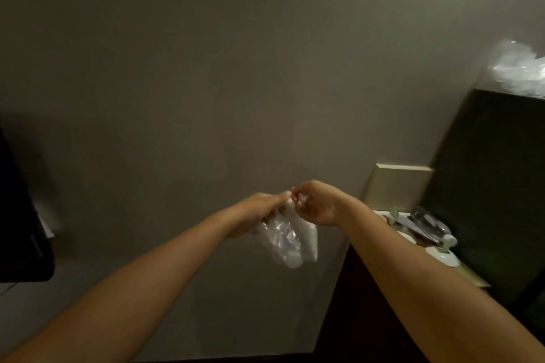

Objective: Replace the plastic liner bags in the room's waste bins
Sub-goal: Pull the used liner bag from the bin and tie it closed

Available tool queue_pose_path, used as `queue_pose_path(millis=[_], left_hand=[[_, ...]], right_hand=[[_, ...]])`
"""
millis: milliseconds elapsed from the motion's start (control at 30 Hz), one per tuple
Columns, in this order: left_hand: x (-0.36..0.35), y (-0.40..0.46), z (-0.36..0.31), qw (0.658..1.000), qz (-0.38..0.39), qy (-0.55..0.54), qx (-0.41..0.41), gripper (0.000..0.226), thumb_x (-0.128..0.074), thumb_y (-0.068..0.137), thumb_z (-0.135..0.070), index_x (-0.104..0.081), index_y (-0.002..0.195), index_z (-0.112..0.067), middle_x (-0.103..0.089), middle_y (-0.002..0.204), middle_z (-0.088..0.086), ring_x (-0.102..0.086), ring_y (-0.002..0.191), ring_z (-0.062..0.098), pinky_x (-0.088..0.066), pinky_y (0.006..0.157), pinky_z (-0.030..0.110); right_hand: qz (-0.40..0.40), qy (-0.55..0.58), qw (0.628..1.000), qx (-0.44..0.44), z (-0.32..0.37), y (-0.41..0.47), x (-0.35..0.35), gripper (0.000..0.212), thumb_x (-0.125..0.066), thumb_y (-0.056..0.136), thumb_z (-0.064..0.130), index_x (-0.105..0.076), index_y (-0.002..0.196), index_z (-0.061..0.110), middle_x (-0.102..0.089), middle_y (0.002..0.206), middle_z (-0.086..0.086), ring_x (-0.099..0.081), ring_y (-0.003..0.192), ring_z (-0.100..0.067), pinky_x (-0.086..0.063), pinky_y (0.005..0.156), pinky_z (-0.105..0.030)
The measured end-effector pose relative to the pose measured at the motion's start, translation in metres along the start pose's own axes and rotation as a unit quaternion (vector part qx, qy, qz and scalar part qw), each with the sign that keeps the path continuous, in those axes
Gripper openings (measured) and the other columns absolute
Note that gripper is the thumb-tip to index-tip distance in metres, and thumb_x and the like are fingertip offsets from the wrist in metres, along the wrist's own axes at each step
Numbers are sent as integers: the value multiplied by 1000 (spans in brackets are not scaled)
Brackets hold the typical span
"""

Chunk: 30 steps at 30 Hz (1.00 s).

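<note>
Head view: clear plastic liner bag (284,240) held up mid-frame against plain beige wall (206,68), bunched and hanging down below both hands. Left hand (259,212) curled round the bag's upper left part, fingers pinching the top edge. Right hand (317,203) pinching the same top edge from the right side, fingertips of both hands nearly touching. Both forearms bare, reaching in from the bottom corners. To the right, dark desk (368,289) against the wall, carrying a clear plastic bottle (429,222) lying on its side with a white cap, plus white round items (445,256), too blurred to identify. Behind these, dark upright panel (495,186) with crumpled clear plastic (519,71) on top. Light wall plate (396,186) just left of panel. Dark object (20,215) at left edge, unidentifiable.
</note>
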<state>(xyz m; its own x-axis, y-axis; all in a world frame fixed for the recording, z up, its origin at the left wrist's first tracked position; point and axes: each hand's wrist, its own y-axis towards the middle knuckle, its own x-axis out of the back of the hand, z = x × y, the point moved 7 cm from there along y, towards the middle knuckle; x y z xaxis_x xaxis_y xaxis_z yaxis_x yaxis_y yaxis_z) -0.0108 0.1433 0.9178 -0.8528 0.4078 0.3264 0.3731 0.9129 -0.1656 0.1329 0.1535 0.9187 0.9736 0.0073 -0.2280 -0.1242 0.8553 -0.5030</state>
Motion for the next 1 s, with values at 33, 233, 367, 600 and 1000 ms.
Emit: queue_pose_path(millis=[33,233,367,600,1000], left_hand=[[4,2,-2,1000,-22,-12,0,52,-49,92,-68,-66,78,-21,-44,56,-7,-38,48,10,-29,45,18],[12,5,-18,995,-86,-53,5,41,-54,92,-60,-58,68,-26,-39,59,-9,-34,53,8,-29,48,21],[16,7,-34,992,-90,-67,-60,38,-56,95,-55,-75,101,-23,-49,57,-13,-43,54,4,-37,51,19],[12,-1,-13,995,-4,-91,38,33,-55,99,-47,-64,86,-18,-42,58,-7,-33,43,5,-28,36,16],[36,-17,-74,948,-128,273,-102,47,-52,98,-49,-70,76,-10,-52,58,3,-45,53,17,-34,55,29]], right_hand=[[1,10,1000,17,2,-2,-3,11,-57,94,11,-59,84,7,-53,64,-1,-48,48,-6,-47,46,-14],[-2,105,987,125,18,-13,-21,11,-58,95,14,-61,86,9,-63,72,-2,-57,53,-4,-46,41,-13],[-1,214,955,204,28,-15,-30,10,-58,95,8,-58,105,9,-63,88,-12,-71,63,-14,-54,48,-18],[2,42,976,216,31,-15,-15,13,-49,93,5,-59,95,13,-46,64,-2,-35,44,-9,-24,35,-21],[37,-287,917,273,35,-30,-25,24,-64,87,3,-66,110,9,-67,89,-4,-61,78,-11,-45,69,-30]])
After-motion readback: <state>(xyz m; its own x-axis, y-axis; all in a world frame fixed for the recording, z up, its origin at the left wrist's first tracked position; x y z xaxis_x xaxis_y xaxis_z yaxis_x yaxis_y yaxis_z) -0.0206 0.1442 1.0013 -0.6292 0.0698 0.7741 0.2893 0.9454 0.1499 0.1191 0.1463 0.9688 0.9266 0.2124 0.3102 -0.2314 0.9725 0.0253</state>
